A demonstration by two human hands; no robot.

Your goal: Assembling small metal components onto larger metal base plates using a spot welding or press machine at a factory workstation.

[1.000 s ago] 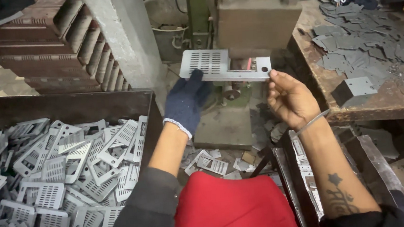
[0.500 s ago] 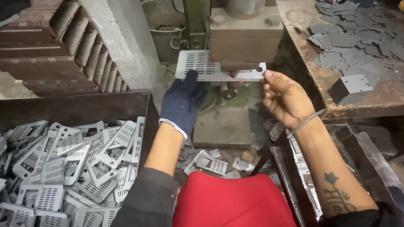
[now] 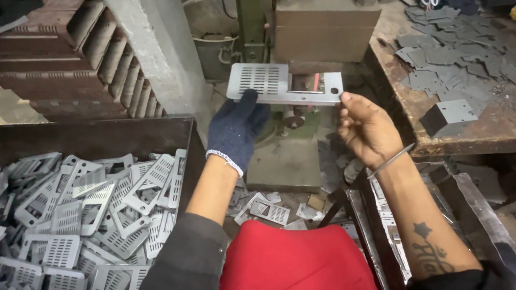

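1. My left hand (image 3: 236,128), in a dark knit glove, is clamped on the slotted end of a flat grey metal plate (image 3: 285,84), fingers folded over its lower edge.
2. My right hand (image 3: 364,127) is bare; thumb and fingertips pinch the plate's other end, by the small round hole.
3. The plate sits level between both hands at about 12 o'clock from my lap, just in front of the green press (image 3: 252,16) and its brown block (image 3: 327,26).
4. To do this well, I judge I should keep the plate flat and square to the block, with both grips out at the ends so the fingers stay away from the middle window.
5. The bare hand deserves care: the stamped edges look sharp, so a light pinch on the flat faces seems safer than sliding along an edge.
6. At 9 o'clock the dark bin (image 3: 85,137) holds a heap of similar slotted plates; at 2 o'clock the workbench (image 3: 454,142) carries flat grey blanks.
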